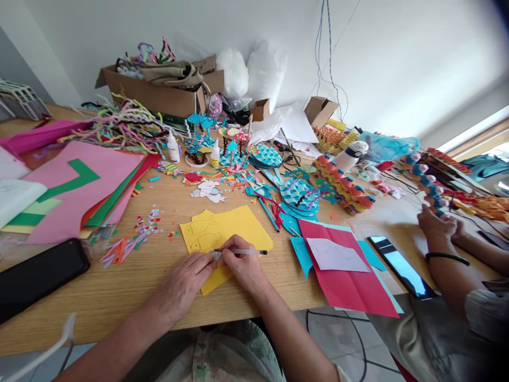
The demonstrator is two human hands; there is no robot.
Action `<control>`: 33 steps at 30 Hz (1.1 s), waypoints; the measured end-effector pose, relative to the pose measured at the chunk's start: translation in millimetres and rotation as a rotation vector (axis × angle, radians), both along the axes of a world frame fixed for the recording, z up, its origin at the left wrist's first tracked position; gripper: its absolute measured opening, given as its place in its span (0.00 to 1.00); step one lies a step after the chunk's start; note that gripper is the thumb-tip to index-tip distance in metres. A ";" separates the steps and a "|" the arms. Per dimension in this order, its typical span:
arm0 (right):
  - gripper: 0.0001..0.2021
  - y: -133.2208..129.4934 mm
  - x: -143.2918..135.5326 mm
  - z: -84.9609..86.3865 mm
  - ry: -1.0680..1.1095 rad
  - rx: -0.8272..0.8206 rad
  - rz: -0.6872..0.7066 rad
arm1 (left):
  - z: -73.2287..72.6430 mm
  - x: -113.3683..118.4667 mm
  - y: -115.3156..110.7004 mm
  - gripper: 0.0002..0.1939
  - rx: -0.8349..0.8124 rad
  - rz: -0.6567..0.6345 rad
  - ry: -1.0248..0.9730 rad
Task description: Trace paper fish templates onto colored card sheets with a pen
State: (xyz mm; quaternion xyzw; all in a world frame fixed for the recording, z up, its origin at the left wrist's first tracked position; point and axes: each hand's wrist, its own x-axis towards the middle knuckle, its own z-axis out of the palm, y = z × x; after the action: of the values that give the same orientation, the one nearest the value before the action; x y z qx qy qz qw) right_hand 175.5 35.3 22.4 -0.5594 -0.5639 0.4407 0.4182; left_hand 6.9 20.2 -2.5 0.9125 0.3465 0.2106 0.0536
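Observation:
A yellow sheet of paper (pixel 242 225) lies on the table in front of me, with pencil-thin fish outlines (pixel 202 233) drawn on its left part. My right hand (pixel 243 265) grips a pen (pixel 256 252), its tip down near the sheet's middle. Beside it, my left hand (pixel 191 278) has its fingers together and its fingertips press a small greyish paper cutout (pixel 216 255) onto the yellow sheet. Part of that cutout is hidden under the fingers. White fish cutouts (pixel 209 192) lie just beyond the sheet.
Paper scraps (pixel 149 223) and a black phone (pixel 43 273) lie to the left, near coloured sheets (pixel 83 180). Glue bottles (pixel 174 147) and blue paper crafts (pixel 298 193) stand behind. On the right are a red sheet (pixel 338 286), another phone (pixel 401 265) and a co-worker's hands (pixel 437 225).

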 end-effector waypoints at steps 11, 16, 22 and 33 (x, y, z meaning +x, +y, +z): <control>0.03 0.2 2.3 -3.4 -0.032 -0.008 -0.044 | 6.8 1.0 -1.0 0.17 0.098 0.019 0.109; 0.03 0.7 3.1 -2.7 -0.033 -0.009 -0.063 | 8.6 1.4 -1.4 0.19 0.106 0.028 0.123; 0.03 0.9 2.3 -2.5 -0.050 -0.007 -0.051 | 6.8 1.1 -0.8 0.18 0.117 0.023 0.104; 0.03 -1.5 -4.1 -2.7 -0.074 0.035 0.008 | 2.1 0.1 -0.8 0.18 0.113 0.014 0.095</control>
State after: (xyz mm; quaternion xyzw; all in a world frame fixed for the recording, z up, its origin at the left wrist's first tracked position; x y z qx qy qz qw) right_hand 171.3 33.7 19.6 -0.5656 -0.5888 0.4116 0.4051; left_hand 7.0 19.4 -0.4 0.9206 0.3426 0.1865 -0.0160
